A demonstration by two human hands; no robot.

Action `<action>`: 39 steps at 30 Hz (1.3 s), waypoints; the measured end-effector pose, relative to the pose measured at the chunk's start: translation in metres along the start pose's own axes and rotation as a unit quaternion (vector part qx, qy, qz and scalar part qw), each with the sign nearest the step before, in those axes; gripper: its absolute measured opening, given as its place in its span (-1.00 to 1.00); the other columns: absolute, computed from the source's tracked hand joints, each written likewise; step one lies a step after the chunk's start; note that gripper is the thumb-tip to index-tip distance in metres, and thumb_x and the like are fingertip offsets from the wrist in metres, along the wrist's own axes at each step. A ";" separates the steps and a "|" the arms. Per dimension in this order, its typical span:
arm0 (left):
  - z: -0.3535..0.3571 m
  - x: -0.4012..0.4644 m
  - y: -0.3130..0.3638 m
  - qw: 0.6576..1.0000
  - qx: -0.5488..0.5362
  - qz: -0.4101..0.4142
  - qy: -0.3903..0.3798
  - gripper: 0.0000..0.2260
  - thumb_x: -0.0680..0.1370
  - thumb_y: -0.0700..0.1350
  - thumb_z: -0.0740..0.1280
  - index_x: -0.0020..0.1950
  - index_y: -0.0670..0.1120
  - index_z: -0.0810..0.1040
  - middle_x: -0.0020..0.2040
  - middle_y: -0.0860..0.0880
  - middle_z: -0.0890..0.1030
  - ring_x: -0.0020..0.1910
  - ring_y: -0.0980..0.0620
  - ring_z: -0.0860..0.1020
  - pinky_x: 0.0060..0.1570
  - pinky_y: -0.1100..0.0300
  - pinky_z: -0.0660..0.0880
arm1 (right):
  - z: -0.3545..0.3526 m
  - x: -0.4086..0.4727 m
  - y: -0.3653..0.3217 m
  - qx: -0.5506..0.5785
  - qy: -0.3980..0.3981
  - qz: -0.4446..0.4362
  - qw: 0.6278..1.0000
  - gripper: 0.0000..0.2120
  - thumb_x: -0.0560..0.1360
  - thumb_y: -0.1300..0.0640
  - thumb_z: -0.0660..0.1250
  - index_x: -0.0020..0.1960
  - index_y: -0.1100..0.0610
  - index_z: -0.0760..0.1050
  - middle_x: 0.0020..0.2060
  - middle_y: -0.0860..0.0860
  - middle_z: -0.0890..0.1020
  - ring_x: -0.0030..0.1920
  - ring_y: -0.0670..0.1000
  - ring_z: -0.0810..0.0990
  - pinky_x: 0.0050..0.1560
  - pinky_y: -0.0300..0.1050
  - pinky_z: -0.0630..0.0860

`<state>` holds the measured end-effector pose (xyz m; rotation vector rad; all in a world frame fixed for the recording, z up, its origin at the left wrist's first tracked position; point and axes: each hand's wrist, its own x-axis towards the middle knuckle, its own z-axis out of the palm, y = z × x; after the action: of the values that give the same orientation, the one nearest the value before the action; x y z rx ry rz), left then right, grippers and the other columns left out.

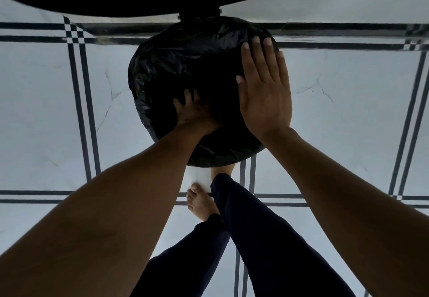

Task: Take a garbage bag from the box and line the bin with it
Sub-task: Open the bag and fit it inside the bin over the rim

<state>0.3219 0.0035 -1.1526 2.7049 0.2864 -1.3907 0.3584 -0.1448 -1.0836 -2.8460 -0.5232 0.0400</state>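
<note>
The bin sits in the upper middle of the frame on the tiled floor, with the garbage bag folded over its rim. The left hand reaches down inside it at the lower left. The right hand lies flat over its right side. A bare foot stands just below the bin.

Likely a home: pale marble-look floor tiles with dark border lines, a bare foot.

Pale tiled floor carries the bag-lined bin; perhaps a bare foot.
</note>
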 end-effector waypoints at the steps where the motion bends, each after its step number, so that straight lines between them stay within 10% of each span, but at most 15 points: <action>1: 0.000 -0.007 0.001 0.999 0.004 0.002 0.043 -0.17 0.46 0.40 0.18 0.61 0.01 0.09 0.59 -0.17 0.18 0.55 -0.25 0.08 0.43 -0.32 0.07 | 0.000 0.000 0.000 -0.001 0.000 0.000 1.000 -0.50 0.74 0.04 0.05 0.62 0.21 0.20 0.61 0.16 0.25 0.63 0.18 0.13 0.62 0.15 0.07; 5: -0.005 -0.019 0.009 0.983 -0.039 0.031 0.175 -0.45 0.56 0.16 0.22 0.49 -0.07 0.31 0.42 -0.18 0.44 0.38 -0.25 0.35 0.31 -0.18 0.30 | 0.000 0.000 0.001 -0.007 0.002 0.000 1.000 -0.50 0.74 0.02 0.06 0.62 0.20 0.20 0.61 0.16 0.24 0.63 0.18 0.14 0.62 0.16 0.07; 15: -0.006 0.016 0.011 0.996 -0.029 -0.039 -0.071 -0.12 0.44 0.47 0.11 0.63 0.11 -0.09 0.63 -0.10 0.06 0.57 -0.27 0.08 0.35 -0.34 0.22 | -0.001 0.000 0.006 0.004 0.004 -0.005 1.000 -0.45 0.73 -0.06 0.07 0.62 0.21 0.18 0.60 0.17 0.25 0.63 0.19 0.13 0.62 0.15 0.06; 22: -0.025 -0.013 0.022 0.981 0.040 0.058 0.178 -0.74 0.62 -0.07 0.24 0.22 -0.13 0.60 0.23 -0.15 0.59 0.26 -0.16 0.52 0.05 0.06 0.50 | -0.004 0.001 0.005 0.017 -0.001 0.005 1.000 -0.45 0.73 -0.04 0.08 0.62 0.21 0.19 0.60 0.17 0.25 0.63 0.19 0.14 0.62 0.16 0.07; 25: -0.018 0.004 0.028 0.985 0.017 0.088 0.148 -0.78 0.62 -0.08 0.24 0.12 -0.11 0.64 0.09 -0.12 0.69 0.09 -0.13 0.66 -0.01 0.10 0.54 | -0.004 0.002 0.005 0.024 0.003 0.006 1.000 -0.46 0.72 -0.04 0.10 0.61 0.22 0.21 0.60 0.18 0.27 0.62 0.19 0.15 0.61 0.18 0.09; 35: -0.016 0.038 0.040 0.997 0.005 0.022 -0.071 -0.23 0.63 0.26 0.17 0.66 -0.02 -0.15 0.66 -0.15 -0.04 0.62 -0.25 -0.01 0.49 -0.33 0.10 | 0.000 0.000 0.005 0.016 0.005 -0.001 1.000 -0.45 0.73 -0.05 0.05 0.62 0.22 0.18 0.60 0.18 0.25 0.63 0.19 0.13 0.61 0.19 0.09; 39: -0.013 0.032 0.044 0.999 0.028 0.001 -0.023 -0.29 0.60 0.24 0.20 0.64 0.00 0.03 0.61 -0.14 0.18 0.58 -0.26 0.13 0.44 -0.35 0.15 | 0.000 0.000 0.005 0.018 0.006 -0.002 1.000 -0.45 0.73 -0.04 0.07 0.62 0.22 0.19 0.60 0.18 0.26 0.63 0.19 0.14 0.60 0.19 0.10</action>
<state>0.3593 -0.0331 -1.1710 2.7115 0.2436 -1.4808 0.3605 -0.1492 -1.0846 -2.8083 -0.5205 0.0305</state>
